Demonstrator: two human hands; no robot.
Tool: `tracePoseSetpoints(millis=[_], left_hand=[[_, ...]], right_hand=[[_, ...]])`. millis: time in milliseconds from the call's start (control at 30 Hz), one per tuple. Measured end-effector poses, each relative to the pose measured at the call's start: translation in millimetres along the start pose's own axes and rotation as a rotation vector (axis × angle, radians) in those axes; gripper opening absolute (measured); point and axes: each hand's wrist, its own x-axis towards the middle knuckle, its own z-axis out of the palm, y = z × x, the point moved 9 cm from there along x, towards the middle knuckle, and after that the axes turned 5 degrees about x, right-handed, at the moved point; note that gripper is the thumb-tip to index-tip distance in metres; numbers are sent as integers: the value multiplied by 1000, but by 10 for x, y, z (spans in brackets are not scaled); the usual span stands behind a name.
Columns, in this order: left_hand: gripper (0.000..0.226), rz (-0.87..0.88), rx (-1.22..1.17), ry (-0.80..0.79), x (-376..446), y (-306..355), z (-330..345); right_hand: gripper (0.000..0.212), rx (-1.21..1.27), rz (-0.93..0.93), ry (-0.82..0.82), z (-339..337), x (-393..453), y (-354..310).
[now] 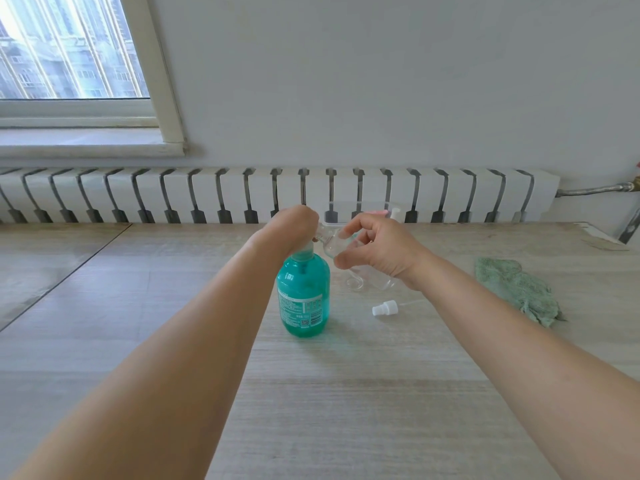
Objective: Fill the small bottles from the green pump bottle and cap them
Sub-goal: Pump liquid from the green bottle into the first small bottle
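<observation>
We see two bare arms reaching forward over a pale wood-grain bench (pixel 311 393). A translucent green plastic pump bottle (pixel 303 295) stands upright on it, and everything else is placed from this bottle. Our left hand (pixel 294 226) sits directly on top of it, covering the white pump head; the fingers curl down over the pump, seemingly pressing. Just to the bottle's right, at pump height, our right hand (pixel 375 251) pinches a small clear plastic bottle (pixel 331 244) between thumb and fingers. That small bottle is tilted, its long axis slanting toward the pump, mouth close to the spout; whether they touch is hidden. A second small clear bottle (pixel 367 280) lies on the bench under the right hand. A white spray cap (pixel 382 309) lies on the bench right of the green bottle, nearer the right hand. Farther right lies a crumpled green cloth (pixel 516 289).
</observation>
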Motion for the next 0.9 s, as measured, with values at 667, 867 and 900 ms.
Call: tracePoseSetpoints(millis=[667,867,900], left_hand=[[37,56,-18,-1,159,-7,53],[26,45,-84,-19,117,6,-53],[26,33,-89,-14,133,-9,-52]], right_hand=[[39,-20,-1,18,-34,0,-21],[38,40,6,44,-63,-5,-63],[38,42,4,42,-60,-6,-80]])
